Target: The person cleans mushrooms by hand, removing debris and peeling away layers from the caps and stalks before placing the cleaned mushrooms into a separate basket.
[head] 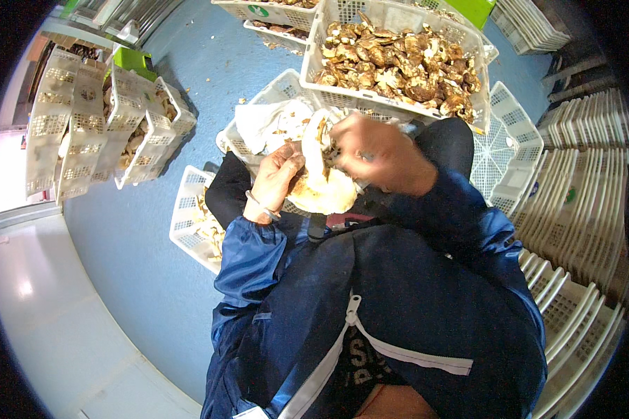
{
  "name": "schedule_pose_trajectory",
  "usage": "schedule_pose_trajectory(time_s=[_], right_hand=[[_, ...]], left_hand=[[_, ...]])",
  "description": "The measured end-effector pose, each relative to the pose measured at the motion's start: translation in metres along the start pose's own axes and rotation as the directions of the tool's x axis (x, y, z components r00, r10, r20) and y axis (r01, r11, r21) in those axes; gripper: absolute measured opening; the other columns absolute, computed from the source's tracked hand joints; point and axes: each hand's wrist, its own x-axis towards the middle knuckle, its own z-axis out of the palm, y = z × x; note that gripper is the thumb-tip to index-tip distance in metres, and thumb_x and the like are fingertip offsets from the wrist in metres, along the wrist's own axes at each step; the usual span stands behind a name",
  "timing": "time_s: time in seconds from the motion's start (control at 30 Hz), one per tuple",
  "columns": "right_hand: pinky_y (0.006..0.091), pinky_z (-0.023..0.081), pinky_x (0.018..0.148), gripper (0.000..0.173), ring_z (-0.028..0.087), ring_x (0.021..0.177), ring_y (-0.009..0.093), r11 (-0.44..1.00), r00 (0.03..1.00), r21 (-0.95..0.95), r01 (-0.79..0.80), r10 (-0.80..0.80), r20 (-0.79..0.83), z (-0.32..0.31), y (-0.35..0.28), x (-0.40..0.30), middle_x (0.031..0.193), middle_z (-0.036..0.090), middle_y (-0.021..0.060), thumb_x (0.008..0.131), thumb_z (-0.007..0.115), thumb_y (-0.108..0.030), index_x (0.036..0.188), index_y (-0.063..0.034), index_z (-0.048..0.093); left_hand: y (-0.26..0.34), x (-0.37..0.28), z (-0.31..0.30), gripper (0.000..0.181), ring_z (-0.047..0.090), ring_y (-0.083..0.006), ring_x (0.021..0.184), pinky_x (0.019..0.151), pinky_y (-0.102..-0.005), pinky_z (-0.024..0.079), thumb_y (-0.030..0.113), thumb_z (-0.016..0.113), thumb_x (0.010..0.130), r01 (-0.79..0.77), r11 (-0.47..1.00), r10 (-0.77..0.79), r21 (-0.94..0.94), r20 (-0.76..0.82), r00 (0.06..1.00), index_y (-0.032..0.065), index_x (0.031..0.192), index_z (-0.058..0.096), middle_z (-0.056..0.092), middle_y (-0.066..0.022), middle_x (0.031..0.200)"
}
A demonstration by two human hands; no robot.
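Note:
A large pale mushroom [329, 194] with a thick curved stem and a broad cap is in my left hand [275, 178], the cap toward my lap. My left thumb and fingers pinch it at the stem's left side. Blurred by motion, my right hand [382, 154] is at the stem's right side with its fingers curled. Whether it grips the stem or a small tool is hidden. Beneath both hands, a white liner [257, 128] with trimmings lies in a low white plastic crate [234, 137] between my knees.
Before me stands a white crate [310, 78] heaped with brown mushrooms [398, 68]. Another crate [181, 209] of pale pieces sits by my left knee. Filled crates [91, 131] are stacked at far left. Nested crates [566, 194] line the right, near an octagonal-looking crate [529, 136].

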Motion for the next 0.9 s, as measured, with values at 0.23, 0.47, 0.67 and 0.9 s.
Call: schedule_pose_trajectory(time_s=[0.23,0.47,0.67,0.9], right_hand=[[0.0355,0.047,0.065,0.008,0.058,0.075,0.03,0.996,0.994,-0.041,-0.079,0.081,0.07,0.027,-0.021,0.011,0.091,0.057,0.0137,0.075,0.059,-0.007,0.072,-0.0007,0.055],[0.0285,0.046,0.062,0.009,0.059,0.07,0.02,0.978,0.98,0.13,-0.165,0.177,-0.09,0.015,-0.002,0.015,0.077,0.06,0.0097,0.078,0.055,-0.004,0.07,0.0006,0.055],[0.0239,0.046,0.062,0.01,0.056,0.066,0.009,0.888,0.825,0.373,-0.269,0.413,-0.386,-0.052,0.033,0.017,0.073,0.062,0.0055,0.076,0.058,0.003,0.066,0.0001,0.057],[0.0294,0.046,0.07,0.011,0.06,0.079,0.019,0.996,0.996,-0.031,-0.081,0.082,0.03,-0.015,-0.005,-0.003,0.089,0.061,0.0116,0.073,0.06,-0.003,0.065,-0.0006,0.052]], left_hand=[[-0.005,-0.003,0.002,0.024,0.052,-0.0073,0.077,0.065,-0.0198,0.044,0.006,0.049,0.087,-0.032,0.986,0.048,0.162,-0.095,0.994,-0.0052,0.108,0.051,0.057,-0.0043,0.089],[-0.007,-0.002,0.006,0.031,0.058,-0.0114,0.087,0.076,-0.0225,0.049,-0.001,0.053,0.082,-0.023,1.0,0.023,-0.003,-0.026,0.999,-0.0049,0.112,0.049,0.06,-0.0058,0.093],[0.002,-0.007,-0.003,0.034,0.061,-0.0163,0.086,0.077,-0.0258,0.05,0.001,0.051,0.083,-0.001,0.989,0.01,-0.149,0.063,0.998,-0.0063,0.116,0.046,0.062,-0.0104,0.098],[-0.002,0.001,-0.008,0.039,0.059,-0.0196,0.096,0.087,-0.0304,0.047,0.013,0.051,0.085,0.029,0.973,-0.006,-0.23,0.098,0.995,-0.0069,0.117,0.044,0.058,-0.0128,0.107]])
